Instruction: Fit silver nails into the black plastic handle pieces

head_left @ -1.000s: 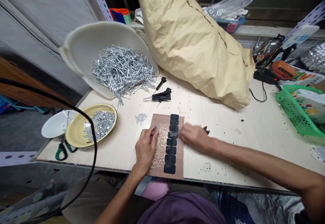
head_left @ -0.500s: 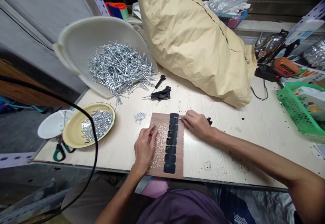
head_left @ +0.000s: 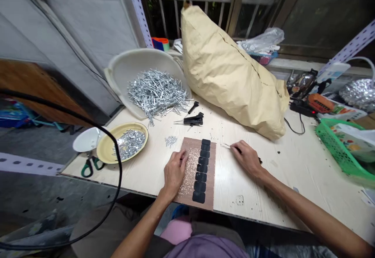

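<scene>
A brown wood-grain board (head_left: 209,195) lies near the table's front edge, its left part dotted with pale specks. Along it runs a row of black rounded patches (head_left: 200,187). My left hand (head_left: 175,172) rests on the board's left side, thumb and fingers pressed together; anything between them is hidden. To the right of the board, my right hand (head_left: 247,158) is closed around a slim metal-tipped tool (head_left: 225,145), its tip pointing left, apart from the patches. A dark end of it shows behind the hand. Small shiny pieces (head_left: 170,141) lie in a little heap beyond my left hand.
A tilted white basin (head_left: 117,74) holds many metal pins (head_left: 158,92). Black-handled tools (head_left: 193,119) lie before it. At left are a yellow dish (head_left: 107,148), a white bowl (head_left: 84,140) and green-handled scissors (head_left: 87,168). A big paper sack (head_left: 231,70) and green basket (head_left: 334,141) stand behind and right.
My right hand has drawn away from the black patches to the right, taking the tool's tip off them. My left hand stays on the board. The camera's view has tilted upward.
</scene>
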Demonstrator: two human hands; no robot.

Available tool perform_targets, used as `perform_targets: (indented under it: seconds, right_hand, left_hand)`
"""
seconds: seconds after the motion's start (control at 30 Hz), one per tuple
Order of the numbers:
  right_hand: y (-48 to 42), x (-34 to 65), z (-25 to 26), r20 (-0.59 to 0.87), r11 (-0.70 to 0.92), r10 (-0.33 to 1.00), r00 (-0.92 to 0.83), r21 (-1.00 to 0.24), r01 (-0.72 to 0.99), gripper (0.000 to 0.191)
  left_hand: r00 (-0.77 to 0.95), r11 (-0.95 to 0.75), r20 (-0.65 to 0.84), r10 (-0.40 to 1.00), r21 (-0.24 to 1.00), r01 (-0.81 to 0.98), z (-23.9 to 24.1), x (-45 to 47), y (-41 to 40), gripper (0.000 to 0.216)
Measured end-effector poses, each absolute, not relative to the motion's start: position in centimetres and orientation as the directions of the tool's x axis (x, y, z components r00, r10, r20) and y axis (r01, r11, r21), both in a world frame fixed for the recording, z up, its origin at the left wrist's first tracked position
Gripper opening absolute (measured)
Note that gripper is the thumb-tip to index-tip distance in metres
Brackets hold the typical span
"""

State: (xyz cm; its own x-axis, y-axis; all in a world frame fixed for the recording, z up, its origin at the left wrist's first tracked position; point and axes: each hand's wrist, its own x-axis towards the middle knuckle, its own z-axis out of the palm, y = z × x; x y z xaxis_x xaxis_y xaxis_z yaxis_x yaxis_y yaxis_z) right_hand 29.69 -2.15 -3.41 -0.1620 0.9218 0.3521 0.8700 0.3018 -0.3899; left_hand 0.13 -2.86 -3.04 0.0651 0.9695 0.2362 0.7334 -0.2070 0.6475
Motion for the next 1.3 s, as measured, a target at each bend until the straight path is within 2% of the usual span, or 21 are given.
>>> perform_targets:
  seconds: [0.13,0.27,0.43,0.57,0.77,0.87,0.93,1.03,1.13,1.3]
  right_hand:
    - [-0.8,30.1,-2.8,0.424,0.378,0.858,-0.290,-0.140,0.915,0.023]
    - [4.4,24.8,-1.1,0.500,0.501,0.766,-0.404,-0.072,0.862,0.021]
    - [12.6,16.6,-1.3,0.402,0.607,0.712,-0.575,0.059,0.792,0.023]
    - [15.4,13.1,-2.5,0.322,0.641,0.695,-0.643,0.130,0.757,0.019]
    - [15.2,12.4,-2.6,0.286,0.683,0.668,-0.687,0.130,0.719,0.021]
    - [14.5,13.7,-1.2,0.381,0.626,0.703,-0.601,0.070,0.776,0.024]
    - [13.6,15.2,-0.1,0.475,0.603,0.702,-0.531,0.000,0.797,0.026]
    - [11.5,17.6,0.9,0.552,0.622,0.675,-0.488,-0.072,0.780,0.028]
    - [9.1,19.4,0.5,0.550,0.635,0.679,-0.487,-0.106,0.765,0.030]
    - [6.3,20.8,-1.8,0.535,0.615,0.715,-0.451,-0.175,0.769,0.029]
  left_hand:
    - [0.044,-0.201,0.241,0.969,0.681,0.704,-2.9,0.1,-3.0,0.026]
    - [0.017,-0.167,0.212,0.977,0.713,0.681,-2.9,0.1,-3.2,0.025]
    - [0.026,-0.163,0.195,0.980,0.734,0.659,-2.8,0.0,-3.4,0.025]
    - [0.021,-0.141,0.167,0.986,0.752,0.644,-2.6,0.0,-3.6,0.025]
    - [0.003,-0.129,0.156,0.988,0.806,0.577,-2.4,-0.2,-3.5,0.025]
    - [-0.076,-0.099,0.175,0.982,0.807,0.582,-2.4,-1.7,-2.9,0.025]
    - [-0.143,-0.078,0.219,0.965,0.764,0.640,-2.6,-3.3,-2.0,0.026]
    - [-0.147,-0.076,0.275,0.950,0.662,0.746,-3.2,-5.4,-0.6,0.028]
    - [-0.133,-0.059,0.275,0.952,0.590,0.805,-3.7,-6.2,0.6,0.027]
    - [-0.085,-0.023,0.182,0.980,0.521,0.853,-3.7,-5.8,1.5,0.020]
